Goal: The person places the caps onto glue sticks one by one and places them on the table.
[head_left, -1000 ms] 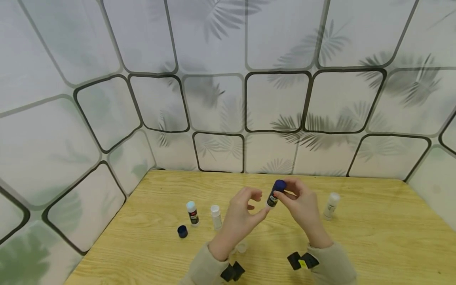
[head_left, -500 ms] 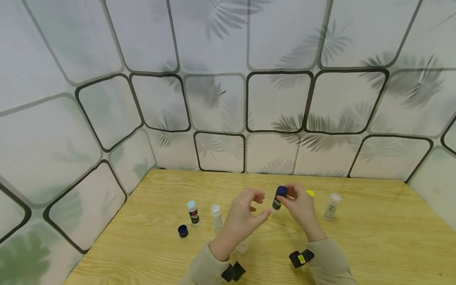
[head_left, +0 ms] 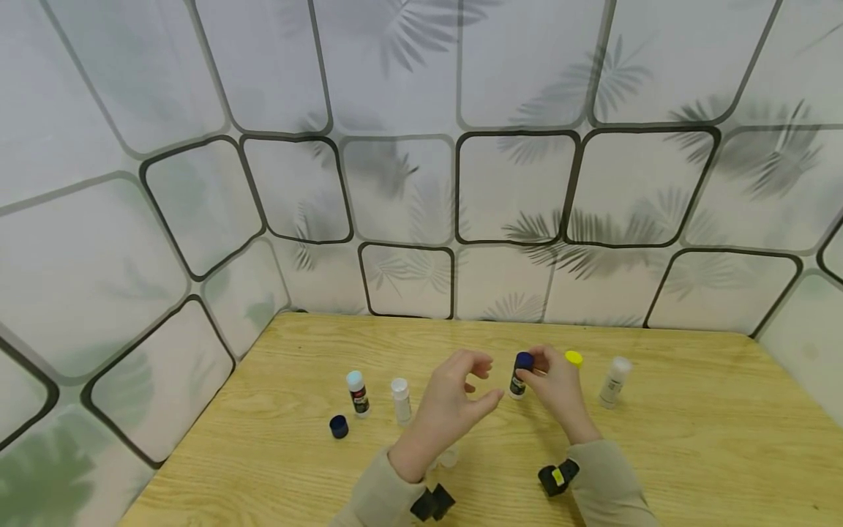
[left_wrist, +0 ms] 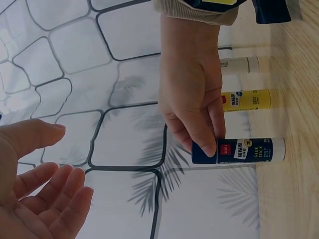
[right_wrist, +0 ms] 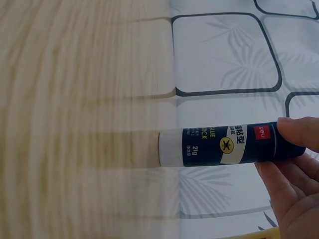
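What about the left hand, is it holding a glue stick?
No, the left hand holds nothing, while the right hand grips the blue glue stick.

A second ago the navy deli glue stick [head_left: 516,382] was held aslant above the desk [head_left: 691,439]; now it is upright and lower, its white base down at the desk. The right hand [head_left: 558,388] has come down with it. The left hand [head_left: 451,395], whose thumb tip was at the base then, is now apart from the stick, with a gap between. Behind the right hand, the yellow top of a yellow glue stick [head_left: 574,358], hidden at first and partly uncovered half a second ago, now shows more fully.
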`<act>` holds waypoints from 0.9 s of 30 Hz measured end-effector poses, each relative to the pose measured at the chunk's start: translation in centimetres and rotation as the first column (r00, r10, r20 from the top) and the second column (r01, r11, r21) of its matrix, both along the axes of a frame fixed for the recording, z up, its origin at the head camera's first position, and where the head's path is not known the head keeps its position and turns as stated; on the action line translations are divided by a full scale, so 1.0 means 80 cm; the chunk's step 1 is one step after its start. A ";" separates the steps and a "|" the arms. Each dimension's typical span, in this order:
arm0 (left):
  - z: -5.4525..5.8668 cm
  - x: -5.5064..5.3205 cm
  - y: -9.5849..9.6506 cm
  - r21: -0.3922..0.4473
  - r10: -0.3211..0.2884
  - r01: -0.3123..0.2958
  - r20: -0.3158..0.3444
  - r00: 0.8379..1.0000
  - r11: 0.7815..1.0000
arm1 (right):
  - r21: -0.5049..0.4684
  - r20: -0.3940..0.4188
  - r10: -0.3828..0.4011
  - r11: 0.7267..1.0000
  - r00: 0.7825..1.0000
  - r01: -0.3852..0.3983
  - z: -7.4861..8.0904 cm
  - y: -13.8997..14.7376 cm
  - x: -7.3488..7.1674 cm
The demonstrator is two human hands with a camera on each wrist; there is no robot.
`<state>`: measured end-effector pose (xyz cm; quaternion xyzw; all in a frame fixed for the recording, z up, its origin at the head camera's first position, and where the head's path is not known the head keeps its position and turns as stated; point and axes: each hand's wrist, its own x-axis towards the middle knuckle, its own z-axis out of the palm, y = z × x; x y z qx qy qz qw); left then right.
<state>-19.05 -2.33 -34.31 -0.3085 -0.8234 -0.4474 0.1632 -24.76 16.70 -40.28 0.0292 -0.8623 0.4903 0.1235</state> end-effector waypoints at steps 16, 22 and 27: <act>0.000 0.000 0.000 -0.028 0.000 0.000 -0.012 1.000 1.000 | 0.023 0.002 0.012 1.000 1.000 -0.012 -0.003 0.001 -0.003; 0.000 0.000 0.000 -0.040 -0.002 0.002 -0.012 1.000 0.999 | 0.041 0.005 0.013 0.999 1.000 -0.013 -0.002 0.000 -0.004; 0.000 0.000 0.000 -0.049 -0.005 0.005 -0.014 1.000 0.999 | 0.056 0.005 0.014 0.998 1.000 -0.014 -0.002 0.000 -0.005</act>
